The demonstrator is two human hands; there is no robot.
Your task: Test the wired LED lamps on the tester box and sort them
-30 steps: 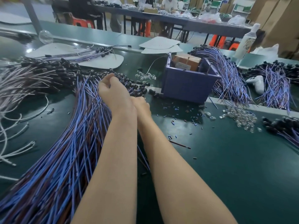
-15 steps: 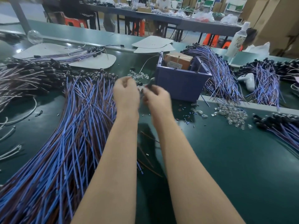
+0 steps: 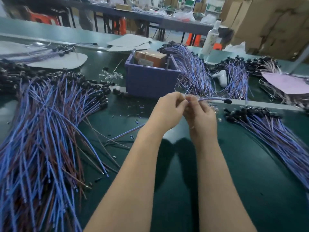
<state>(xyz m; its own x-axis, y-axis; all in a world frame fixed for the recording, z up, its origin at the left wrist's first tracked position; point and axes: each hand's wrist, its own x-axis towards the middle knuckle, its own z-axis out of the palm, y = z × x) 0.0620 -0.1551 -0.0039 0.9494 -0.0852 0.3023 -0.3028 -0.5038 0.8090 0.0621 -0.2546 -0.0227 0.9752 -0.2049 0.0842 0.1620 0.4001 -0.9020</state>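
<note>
I log left hand [image 3: 167, 111] and right hand [image 3: 199, 117] close together above the dark green tabletop [image 3: 250, 181], both pinching the wire end of one blue-wired LED lamp with a black head [image 3: 214, 98], just before the purple plastic tester box [image 3: 150, 82].

1 left hand [image 3: 167, 111], 1 right hand [image 3: 201, 118], 1 held wired lamp [image 3: 215, 99], 1 purple tester box [image 3: 150, 81], 1 white bottle [image 3: 211, 39]
</note>
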